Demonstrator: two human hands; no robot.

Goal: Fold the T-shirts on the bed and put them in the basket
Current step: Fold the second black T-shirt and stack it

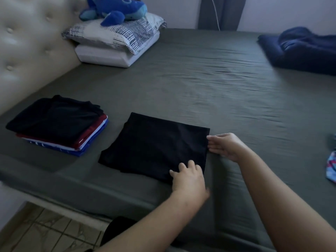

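A black T-shirt (156,144), folded into a rough rectangle, lies flat on the grey-green bed (209,84) near its front edge. My left hand (189,177) rests on the shirt's near right corner with its fingers lying on the cloth. My right hand (225,146) touches the shirt's right edge with nearly straight fingers. To the left sits a stack of folded T-shirts (58,124), black on top, then red, white and blue. No basket is in view.
Pillows (116,42) with a blue plush toy (116,10) stand at the headboard. A dark blue blanket (301,50) lies at the far right. A patterned cloth (331,168) shows at the right edge. Tiled floor (45,231) lies below the bed's front edge.
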